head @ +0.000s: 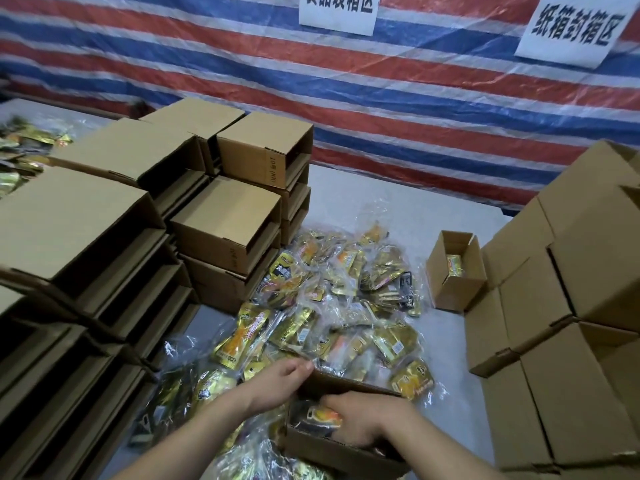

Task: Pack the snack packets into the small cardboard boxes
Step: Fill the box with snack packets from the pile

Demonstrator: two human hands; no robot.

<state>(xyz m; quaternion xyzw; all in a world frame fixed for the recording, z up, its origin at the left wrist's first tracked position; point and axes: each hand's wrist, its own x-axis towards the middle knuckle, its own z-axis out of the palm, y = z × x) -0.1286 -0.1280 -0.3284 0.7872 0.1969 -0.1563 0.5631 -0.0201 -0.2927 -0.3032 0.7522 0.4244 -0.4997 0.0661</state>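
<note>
The left hand (284, 377) gripped the far-left corner of the small open cardboard box (332, 448) at the near edge of the table (398, 206), fingers curled over its rim. The right hand (363, 415) reached inside that box, fingers bent around an orange-and-black snack packet (320, 417) (grip partly hidden by the box wall). The loose pile of snack packets (346, 299) lay just beyond the box. A second open box (455, 271), holding packets, stood past the pile to the right. Stacks of empty boxes (145, 220) stood left; stacked boxes (571, 306) stood right.
</note>
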